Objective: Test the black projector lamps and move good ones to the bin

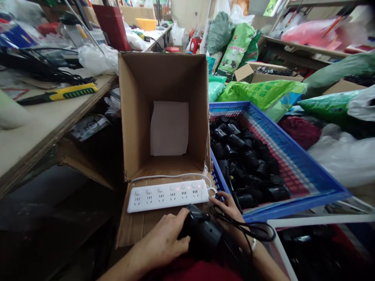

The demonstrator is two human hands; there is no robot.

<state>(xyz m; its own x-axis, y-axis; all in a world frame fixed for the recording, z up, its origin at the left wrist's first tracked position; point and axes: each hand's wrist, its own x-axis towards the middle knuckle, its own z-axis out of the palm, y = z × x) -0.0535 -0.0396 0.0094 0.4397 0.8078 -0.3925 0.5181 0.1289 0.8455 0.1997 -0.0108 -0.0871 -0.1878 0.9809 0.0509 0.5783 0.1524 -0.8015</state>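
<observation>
My left hand point(164, 239) is closed round one end of a black plastic appliance point(206, 230), which looks like a hair dryer body, held low in front of me. Its far end and underside are hidden. My right hand point(231, 212) pinches a black power cord point(252, 225) close to the right end of a white power strip point(168, 196). Loops of the cord hang over the right wrist; the plug itself is hard to make out. The strip lies on a cardboard flap point(129, 230), and several of its small lights glow red.
Behind the strip an open cardboard box point(137, 113) faces me, a pale sheet point(170, 128) inside. To its right, a blue crate point(295, 156) holds many black parts point(249, 156). A workbench point(73, 103) at left carries a yellow-and-black cutter point(73, 91) and cables.
</observation>
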